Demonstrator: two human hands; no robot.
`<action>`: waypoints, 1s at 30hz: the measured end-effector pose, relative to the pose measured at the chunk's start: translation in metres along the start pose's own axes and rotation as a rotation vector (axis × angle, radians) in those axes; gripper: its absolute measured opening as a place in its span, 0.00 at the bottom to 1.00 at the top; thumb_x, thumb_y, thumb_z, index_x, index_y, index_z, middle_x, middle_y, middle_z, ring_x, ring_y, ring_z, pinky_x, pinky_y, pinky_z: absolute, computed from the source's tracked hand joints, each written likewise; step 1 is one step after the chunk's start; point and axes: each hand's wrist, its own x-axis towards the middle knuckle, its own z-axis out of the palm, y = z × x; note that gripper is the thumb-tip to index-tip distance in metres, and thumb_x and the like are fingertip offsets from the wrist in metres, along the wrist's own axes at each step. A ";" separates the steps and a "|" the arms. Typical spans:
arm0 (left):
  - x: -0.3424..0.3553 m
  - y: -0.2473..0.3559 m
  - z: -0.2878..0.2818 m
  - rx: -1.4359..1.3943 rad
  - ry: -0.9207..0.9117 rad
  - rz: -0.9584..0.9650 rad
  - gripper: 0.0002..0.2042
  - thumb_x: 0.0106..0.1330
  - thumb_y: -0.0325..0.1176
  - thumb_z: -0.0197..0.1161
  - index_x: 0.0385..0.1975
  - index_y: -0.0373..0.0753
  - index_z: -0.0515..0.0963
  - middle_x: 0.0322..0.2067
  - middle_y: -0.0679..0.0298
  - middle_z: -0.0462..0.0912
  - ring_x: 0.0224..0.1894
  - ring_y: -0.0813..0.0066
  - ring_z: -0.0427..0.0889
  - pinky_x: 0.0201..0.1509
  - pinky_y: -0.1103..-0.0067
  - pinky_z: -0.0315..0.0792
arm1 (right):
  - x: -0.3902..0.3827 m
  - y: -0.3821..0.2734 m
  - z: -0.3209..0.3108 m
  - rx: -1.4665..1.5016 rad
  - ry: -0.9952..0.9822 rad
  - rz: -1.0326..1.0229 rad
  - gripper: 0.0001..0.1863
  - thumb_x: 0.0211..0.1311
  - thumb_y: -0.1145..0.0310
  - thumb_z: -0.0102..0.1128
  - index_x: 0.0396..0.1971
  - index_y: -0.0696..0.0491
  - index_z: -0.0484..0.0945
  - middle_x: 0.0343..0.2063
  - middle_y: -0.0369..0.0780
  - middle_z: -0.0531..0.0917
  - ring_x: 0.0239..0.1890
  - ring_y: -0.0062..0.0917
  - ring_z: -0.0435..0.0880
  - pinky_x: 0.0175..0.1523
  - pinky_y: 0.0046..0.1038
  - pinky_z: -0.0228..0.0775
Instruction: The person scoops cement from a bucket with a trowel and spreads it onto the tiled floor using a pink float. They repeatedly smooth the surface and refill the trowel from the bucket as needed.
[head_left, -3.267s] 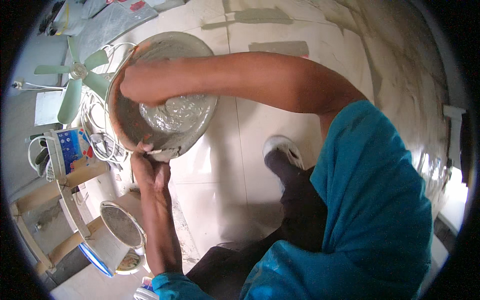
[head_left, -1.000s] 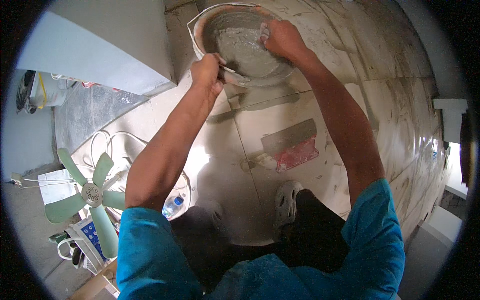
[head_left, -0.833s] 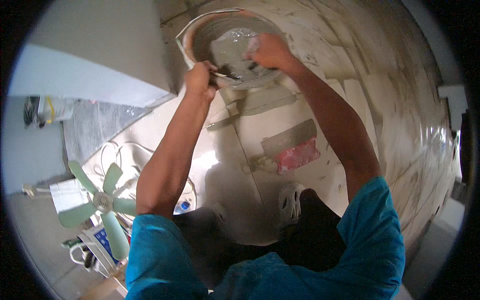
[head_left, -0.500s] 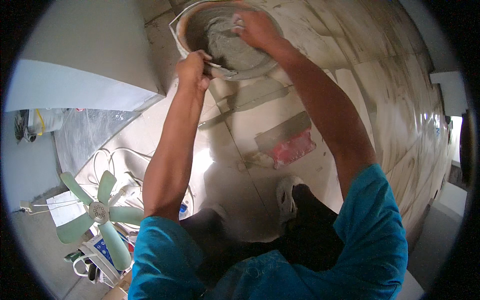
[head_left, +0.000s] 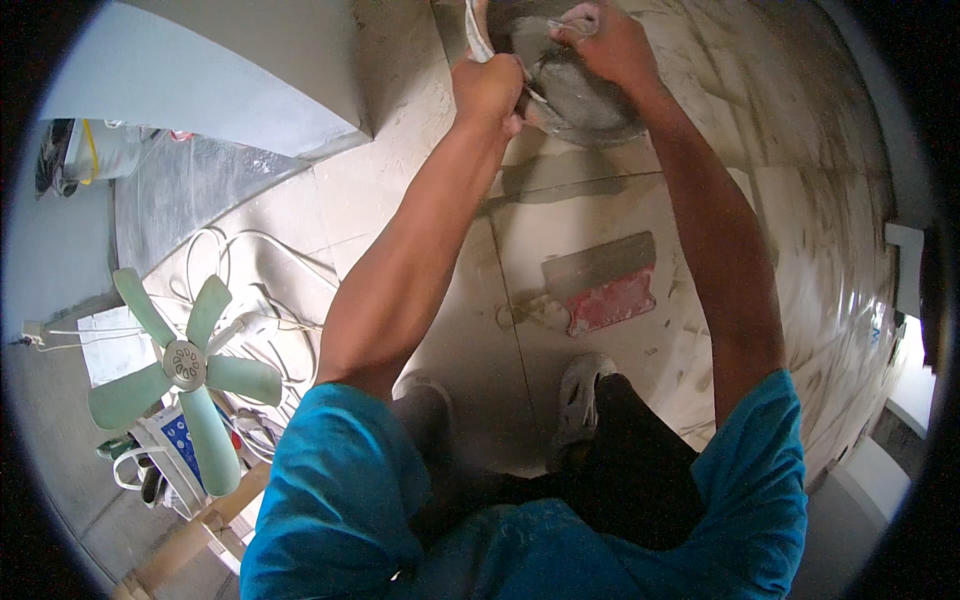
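A round bucket (head_left: pixel 597 138) of wet grey mortar (head_left: pixel 567 90) is at the top of the view, its far part cut off by the edge. My left hand (head_left: pixel 488 88) is closed round its near left rim, beside a whitish strip (head_left: pixel 478 32) that looks like the bucket's handle. Over the mortar, my right hand (head_left: pixel 610 45) is curled with its fingers together; what it holds, if anything, I cannot make out. Between the bucket and my feet, a wide putty knife (head_left: pixel 612 300) with a red handle and grey blade lies on the floor.
A green-bladed fan (head_left: pixel 184 365) stands at the left among loose white cables (head_left: pixel 265 240). Beneath it are a white bag (head_left: pixel 165 460) and a wooden piece (head_left: pixel 190 540). A wall corner (head_left: pixel 340 125) juts in at upper left. Smeared tiles (head_left: pixel 820 260) extend rightward.
The view has shifted, so bucket and floor things sit differently in it. My left hand keeps its hold on the rim. My right hand has moved over the mortar toward the bucket's far side.
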 end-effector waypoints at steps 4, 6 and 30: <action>-0.007 0.002 0.020 0.025 0.014 -0.057 0.12 0.54 0.22 0.52 0.39 0.30 0.71 0.23 0.60 0.73 0.18 0.72 0.70 0.13 0.73 0.57 | 0.014 0.045 -0.010 -0.281 0.000 -0.198 0.16 0.54 0.57 0.68 0.37 0.52 0.84 0.31 0.44 0.86 0.34 0.38 0.85 0.42 0.38 0.74; -0.008 0.000 0.021 0.057 0.046 -0.072 0.14 0.56 0.23 0.48 0.42 0.34 0.72 0.22 0.63 0.72 0.16 0.76 0.69 0.10 0.76 0.51 | 0.008 0.049 -0.017 -0.319 -0.134 -0.111 0.19 0.53 0.56 0.68 0.40 0.53 0.83 0.32 0.45 0.85 0.36 0.39 0.85 0.44 0.40 0.74; 0.035 0.002 0.013 0.209 -0.011 -0.021 0.06 0.60 0.28 0.51 0.26 0.34 0.75 0.17 0.58 0.71 0.14 0.68 0.67 0.14 0.72 0.61 | -0.001 0.035 -0.018 -0.183 -0.202 -0.006 0.19 0.49 0.63 0.67 0.35 0.63 0.79 0.36 0.55 0.82 0.43 0.49 0.80 0.47 0.43 0.72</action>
